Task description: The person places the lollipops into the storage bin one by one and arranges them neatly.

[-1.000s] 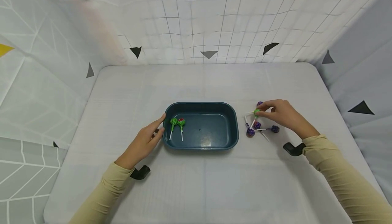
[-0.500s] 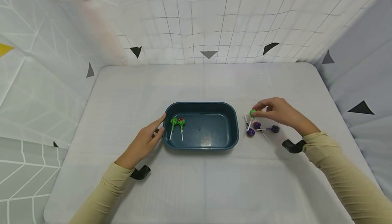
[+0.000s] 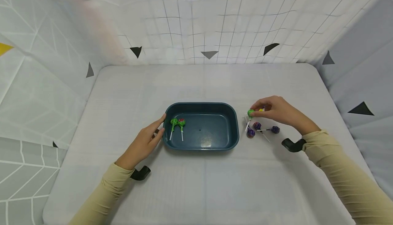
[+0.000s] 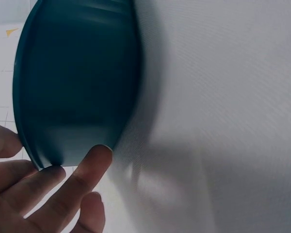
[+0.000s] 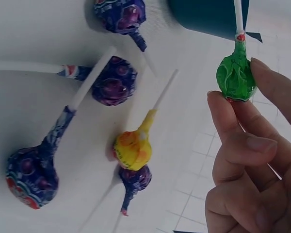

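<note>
Purple round lollipops (image 5: pixel 114 83) lie right of the teal plastic tray (image 3: pixel 212 126), where the right hand (image 3: pixel 274 109) pinches a green round lollipop (image 5: pixel 235 80), stick slanting nearward; the relaxed left hand (image 3: pixel 143 144) touches the tray.

From above, the head view faces forward and down on the table (image 3: pixel 184 191), while close wrist views look past the left fingers (image 4: pixel 77 187) and the right fingers (image 5: pixel 279 90), all three sharing the tray (image 3: pixel 201 107) touching the left fingers.
</note>
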{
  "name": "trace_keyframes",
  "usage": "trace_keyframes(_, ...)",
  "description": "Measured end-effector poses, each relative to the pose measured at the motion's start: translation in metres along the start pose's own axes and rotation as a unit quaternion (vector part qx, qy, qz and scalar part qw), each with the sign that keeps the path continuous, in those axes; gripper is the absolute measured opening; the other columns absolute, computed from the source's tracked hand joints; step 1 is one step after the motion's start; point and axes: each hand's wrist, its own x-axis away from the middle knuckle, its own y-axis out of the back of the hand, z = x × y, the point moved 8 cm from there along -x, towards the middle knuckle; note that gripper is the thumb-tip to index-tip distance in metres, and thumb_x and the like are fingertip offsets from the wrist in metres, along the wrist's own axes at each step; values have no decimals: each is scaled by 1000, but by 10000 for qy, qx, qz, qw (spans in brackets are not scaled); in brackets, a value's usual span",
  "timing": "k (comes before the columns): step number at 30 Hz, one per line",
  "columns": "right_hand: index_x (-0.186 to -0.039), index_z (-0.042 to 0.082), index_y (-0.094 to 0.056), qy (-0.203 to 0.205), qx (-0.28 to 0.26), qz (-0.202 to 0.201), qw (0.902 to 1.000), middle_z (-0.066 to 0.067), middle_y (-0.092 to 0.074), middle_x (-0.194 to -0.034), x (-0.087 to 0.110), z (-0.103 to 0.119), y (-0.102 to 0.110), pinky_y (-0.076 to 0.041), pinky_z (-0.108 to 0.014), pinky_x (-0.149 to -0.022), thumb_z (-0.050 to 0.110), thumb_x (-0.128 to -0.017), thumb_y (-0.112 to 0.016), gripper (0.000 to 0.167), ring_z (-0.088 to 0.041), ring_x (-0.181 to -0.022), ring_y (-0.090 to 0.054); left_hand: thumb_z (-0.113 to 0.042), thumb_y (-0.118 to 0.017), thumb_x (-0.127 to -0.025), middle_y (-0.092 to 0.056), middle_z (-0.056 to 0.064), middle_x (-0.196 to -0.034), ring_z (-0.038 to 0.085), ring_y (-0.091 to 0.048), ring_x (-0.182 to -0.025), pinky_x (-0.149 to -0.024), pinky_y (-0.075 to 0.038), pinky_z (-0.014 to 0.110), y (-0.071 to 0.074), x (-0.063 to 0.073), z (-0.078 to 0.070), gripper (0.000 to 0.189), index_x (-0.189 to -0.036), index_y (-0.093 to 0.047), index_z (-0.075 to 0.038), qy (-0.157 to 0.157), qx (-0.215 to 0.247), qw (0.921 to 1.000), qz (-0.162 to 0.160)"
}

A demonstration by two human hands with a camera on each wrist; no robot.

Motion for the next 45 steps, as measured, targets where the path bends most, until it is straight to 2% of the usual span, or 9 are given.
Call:
trace_keyframes(8, -114, 14, -79, 170, -37, 119, 9998, -2, -77, -109, -4, 12, 1, -52, -24, -78, 33, -94, -78, 28, -15, -90, -67, -18, -50, -111, -51, 16, -156, 27, -71, -105, -89, -57, 47, -1, 0, 2, 55, -163, -32, -10, -36, 7, 10000, -14)
trace_keyframes(12, -114, 16, -79, 289, -98, 224, 9993, -1, -78, -110, -6, 19, 1, -53, -26, -77, 34, -94, -78, 27, -14, -90, -70, -19, -50, -111, -52, 16, -156, 26, -70, -104, -88, -57, 46, 0, 1, 2, 55, -163, -33, -10, -30, -15, 10000, -43)
trace_keyframes(19, -114, 20, -79, 403, -146, 375, 9984, -2, -77, -110, -10, 29, -1, -53, -29, -73, 34, -94, -78, 25, -23, -87, -73, -19, -50, -111, -52, 15, -156, 26, -70, -103, -89, -57, 46, 0, 0, 1, 55, -163, -33, -10, -4, -25, 10000, -28)
trace_keyframes(26, -114, 18, -79, 521, -161, 529, 9971, -5, -77, -110, -16, 41, -5, -54, -28, -71, 32, -94, -78, 25, -26, -82, -72, -18, -50, -111, -51, 16, -156, 27, -70, -104, -89, -57, 46, -1, 1, 2, 55, -163, -33, -9, -35, -9, 10000, -37)
trace_keyframes(36, -111, 17, -79, 640, -146, 687, 9955, -3, -77, -107, -28, 54, -13, -54, -31, -68, 32, -93, -79, 23, -30, -81, -70, -20, -49, -111, -51, 15, -157, 26, -70, -105, -90, -56, 46, -1, 0, 1, 55, -163, -32, -10, -21, 21, 10000, -12)
trace_keyframes(40, -110, 17, -79, 651, -140, 777, 9947, -3, -77, -106, -31, 61, -17, -53, -31, -66, 31, -94, -79, 21, -28, -79, -69, -20, -49, -112, -50, 16, -157, 27, -70, -107, -91, -56, 48, -1, 0, 2, 55, -163, -32, -10, -26, 37, 10000, -6)
trace_keyframes(45, -110, 17, -79, 814, -57, 849, 9930, -3, -77, -105, -35, 71, -20, -52, -30, -66, 30, -94, -78, 20, -18, -72, -65, -20, -48, -112, -51, 16, -157, 27, -70, -106, -91, -56, 47, -1, 1, 2, 55, -163, -32, -10, -48, 38, 10000, -19)
